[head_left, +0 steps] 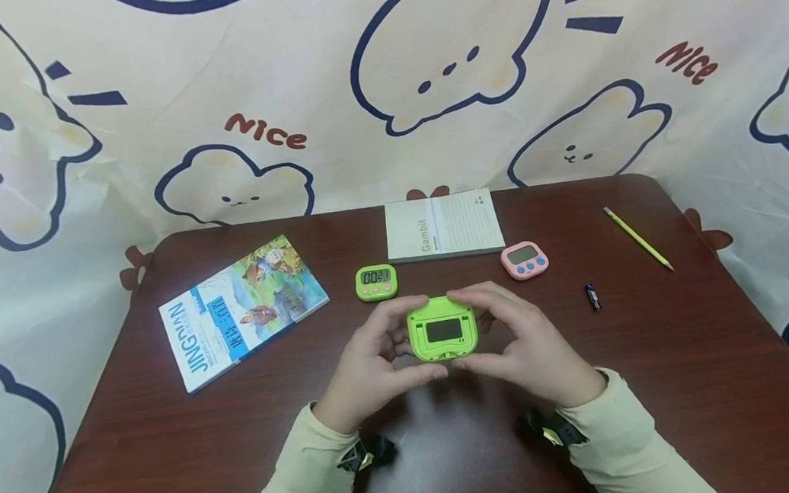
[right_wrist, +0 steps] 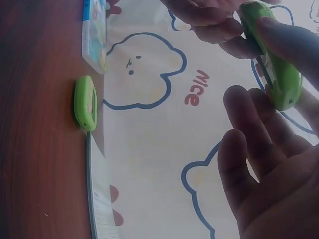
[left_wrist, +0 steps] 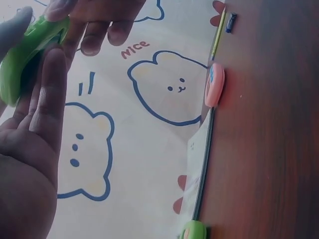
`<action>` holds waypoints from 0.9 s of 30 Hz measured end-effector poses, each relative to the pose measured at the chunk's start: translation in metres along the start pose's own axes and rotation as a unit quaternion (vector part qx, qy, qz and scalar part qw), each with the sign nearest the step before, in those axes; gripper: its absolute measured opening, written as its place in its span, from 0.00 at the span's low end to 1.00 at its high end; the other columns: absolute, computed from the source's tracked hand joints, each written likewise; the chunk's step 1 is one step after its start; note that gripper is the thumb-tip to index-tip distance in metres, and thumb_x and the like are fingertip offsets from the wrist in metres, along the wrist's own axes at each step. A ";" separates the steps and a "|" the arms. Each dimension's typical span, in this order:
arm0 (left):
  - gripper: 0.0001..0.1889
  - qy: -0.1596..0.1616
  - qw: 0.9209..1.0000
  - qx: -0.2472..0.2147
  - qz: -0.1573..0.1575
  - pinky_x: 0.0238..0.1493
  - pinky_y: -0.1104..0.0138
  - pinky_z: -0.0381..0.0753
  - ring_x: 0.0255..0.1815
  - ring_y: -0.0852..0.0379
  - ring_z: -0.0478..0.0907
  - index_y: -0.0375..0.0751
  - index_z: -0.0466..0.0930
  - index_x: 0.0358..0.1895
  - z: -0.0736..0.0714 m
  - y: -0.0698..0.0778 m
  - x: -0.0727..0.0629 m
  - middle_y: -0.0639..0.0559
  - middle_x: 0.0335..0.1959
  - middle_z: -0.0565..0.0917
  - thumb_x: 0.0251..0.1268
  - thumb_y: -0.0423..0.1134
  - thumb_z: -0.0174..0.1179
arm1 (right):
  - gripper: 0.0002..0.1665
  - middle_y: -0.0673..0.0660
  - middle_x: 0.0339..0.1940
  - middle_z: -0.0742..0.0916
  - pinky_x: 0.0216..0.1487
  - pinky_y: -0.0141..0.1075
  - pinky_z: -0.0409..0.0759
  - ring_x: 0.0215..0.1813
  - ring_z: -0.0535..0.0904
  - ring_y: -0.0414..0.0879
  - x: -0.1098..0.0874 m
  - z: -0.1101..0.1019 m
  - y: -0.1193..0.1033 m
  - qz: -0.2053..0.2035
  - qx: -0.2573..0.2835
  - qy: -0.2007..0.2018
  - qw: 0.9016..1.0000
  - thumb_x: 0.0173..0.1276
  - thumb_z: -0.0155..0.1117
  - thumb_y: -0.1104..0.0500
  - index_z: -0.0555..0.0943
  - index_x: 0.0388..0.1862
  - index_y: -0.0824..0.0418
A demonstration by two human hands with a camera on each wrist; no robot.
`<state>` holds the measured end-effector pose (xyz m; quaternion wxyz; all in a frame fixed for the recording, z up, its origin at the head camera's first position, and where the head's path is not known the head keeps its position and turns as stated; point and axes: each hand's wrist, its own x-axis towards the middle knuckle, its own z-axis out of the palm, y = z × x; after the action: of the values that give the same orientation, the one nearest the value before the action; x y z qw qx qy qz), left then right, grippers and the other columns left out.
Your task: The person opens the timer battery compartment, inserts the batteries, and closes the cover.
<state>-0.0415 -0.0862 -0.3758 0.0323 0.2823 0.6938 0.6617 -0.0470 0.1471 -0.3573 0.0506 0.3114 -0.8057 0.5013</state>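
Note:
Both hands hold a bright green digital timer (head_left: 468, 339) upright above the table in the head view. A dark rectangular panel shows on the side turned to the head camera. My left hand (head_left: 375, 358) pinches its left side between thumb and fingers, and my right hand (head_left: 521, 341) pinches the right side. The left wrist view catches only part of the held timer (left_wrist: 15, 74), with the left hand (left_wrist: 30, 164) around it. In the right wrist view the timer (right_wrist: 281, 74) is seen edge-on beside the right hand (right_wrist: 279, 174).
Behind the hands stand a second green timer (head_left: 376, 283) with a lit display, a pink timer (head_left: 524, 260) and a pale notebook (head_left: 443, 226). A picture-covered book (head_left: 244, 314) lies at left. At right are a small dark battery (head_left: 593, 297) and a yellow-green pencil (head_left: 637, 239).

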 end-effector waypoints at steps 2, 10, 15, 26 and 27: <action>0.39 -0.001 1.000 0.013 0.006 0.47 0.59 0.87 0.47 0.51 0.86 0.42 0.66 0.68 0.000 0.000 0.000 0.40 0.55 0.83 0.52 0.24 0.74 | 0.45 0.47 0.59 0.81 0.46 0.33 0.81 0.50 0.78 0.40 0.000 -0.001 -0.001 0.000 -0.001 -0.001 1.000 0.49 0.84 0.65 0.76 0.67 0.55; 0.37 0.001 0.999 0.044 0.002 0.46 0.61 0.87 0.46 0.53 0.85 0.42 0.67 0.67 0.000 0.001 0.000 0.42 0.54 0.84 0.53 0.25 0.74 | 0.42 0.46 0.58 0.81 0.49 0.32 0.80 0.54 0.77 0.41 -0.001 -0.003 -0.003 0.000 -0.014 -0.005 1.000 0.49 0.84 0.64 0.77 0.65 0.54; 0.37 -0.001 0.999 0.051 -0.004 0.45 0.61 0.87 0.44 0.54 0.85 0.43 0.68 0.67 0.000 0.002 -0.001 0.43 0.54 0.84 0.53 0.26 0.74 | 0.42 0.46 0.58 0.81 0.49 0.32 0.79 0.55 0.78 0.41 -0.001 -0.003 -0.003 -0.004 -0.017 -0.004 1.000 0.49 0.85 0.62 0.78 0.64 0.53; 0.38 -0.015 0.999 0.037 -0.013 0.46 0.61 0.87 0.46 0.53 0.86 0.42 0.67 0.69 -0.001 0.000 0.001 0.43 0.56 0.83 0.54 0.27 0.74 | 0.43 0.47 0.65 0.80 0.47 0.33 0.78 0.61 0.77 0.41 0.000 -0.003 -0.003 -0.004 -0.024 -0.001 1.000 0.48 0.85 0.61 0.77 0.65 0.51; 0.38 -0.017 0.999 0.034 -0.017 0.47 0.61 0.87 0.46 0.53 0.86 0.42 0.66 0.69 -0.001 0.000 0.001 0.42 0.56 0.83 0.54 0.27 0.74 | 0.43 0.47 0.64 0.80 0.48 0.34 0.79 0.61 0.77 0.41 -0.001 -0.003 -0.003 -0.001 -0.025 0.000 1.000 0.48 0.85 0.61 0.78 0.65 0.51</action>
<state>-0.0431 -0.0868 -0.3754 0.0460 0.2826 0.7198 0.6324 -0.0456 0.1489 -0.3540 0.0592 0.3108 -0.8177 0.4809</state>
